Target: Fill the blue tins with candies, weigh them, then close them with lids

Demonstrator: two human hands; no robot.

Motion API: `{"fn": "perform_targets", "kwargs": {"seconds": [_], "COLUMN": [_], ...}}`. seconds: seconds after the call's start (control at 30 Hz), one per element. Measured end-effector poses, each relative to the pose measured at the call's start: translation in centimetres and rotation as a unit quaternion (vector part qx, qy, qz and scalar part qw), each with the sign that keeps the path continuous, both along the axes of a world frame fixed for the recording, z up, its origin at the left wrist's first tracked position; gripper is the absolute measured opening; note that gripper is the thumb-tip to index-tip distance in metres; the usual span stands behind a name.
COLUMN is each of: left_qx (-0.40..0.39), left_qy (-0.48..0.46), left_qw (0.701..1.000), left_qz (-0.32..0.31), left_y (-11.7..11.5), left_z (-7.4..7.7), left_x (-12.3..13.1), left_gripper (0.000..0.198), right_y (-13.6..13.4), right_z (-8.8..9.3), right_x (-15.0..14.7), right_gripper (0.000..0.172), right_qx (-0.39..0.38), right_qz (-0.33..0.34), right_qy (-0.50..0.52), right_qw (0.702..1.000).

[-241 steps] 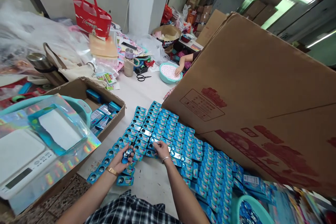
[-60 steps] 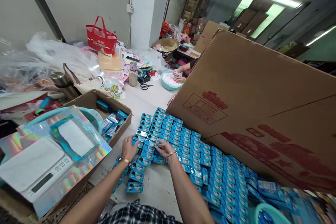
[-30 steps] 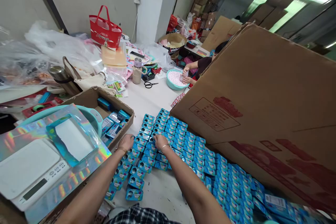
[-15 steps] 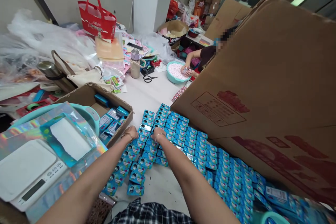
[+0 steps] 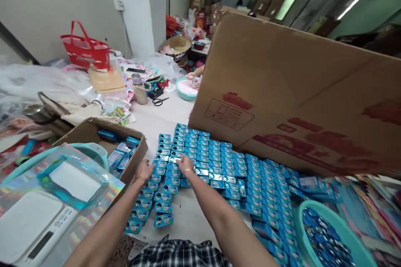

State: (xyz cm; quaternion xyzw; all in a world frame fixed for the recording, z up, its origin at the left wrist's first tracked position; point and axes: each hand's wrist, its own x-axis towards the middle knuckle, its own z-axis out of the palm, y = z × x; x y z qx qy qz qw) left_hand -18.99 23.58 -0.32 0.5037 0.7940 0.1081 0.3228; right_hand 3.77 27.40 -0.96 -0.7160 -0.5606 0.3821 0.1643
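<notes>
Small blue rectangular boxes lie in several long, close-set columns on the white table. My left hand is at the left edge of the outermost column, fingers partly spread, with nothing seen in them. Against the second column rests my right hand, its fingers curled and thumb at a box with a shiny, pale top. Whether those curled fingers grip a box is hidden. Two columns at the near left bend toward me.
A large cardboard carton walls off the right side. On the left are a carton of blue packs and a white scale. A turquoise basin holds small blue wrapped pieces. Another person's hands are over a basin of pink pieces.
The view has swung right, bringing the turquoise basin at the right into sight. My left hand has moved away from the boxes' tops to their left edge; my right hand stays by the second column.
</notes>
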Motion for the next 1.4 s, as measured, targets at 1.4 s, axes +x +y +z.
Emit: {"fn": "perform_targets", "kwargs": {"seconds": [1.4], "left_qx": [-0.058], "left_qy": [-0.257], "left_qw": [0.794], "left_qz": [-0.548], "left_y": [-18.5], "left_z": [0.9], "left_x": [76.0], "left_gripper": [0.039], "right_y": [-30.6], "right_z": [-3.6], "right_x": [62.0], "right_gripper": [0.033], "right_qx": [-0.046], "right_qz": [-0.404], "right_qy": [-0.105], "right_qw": [0.908]}}
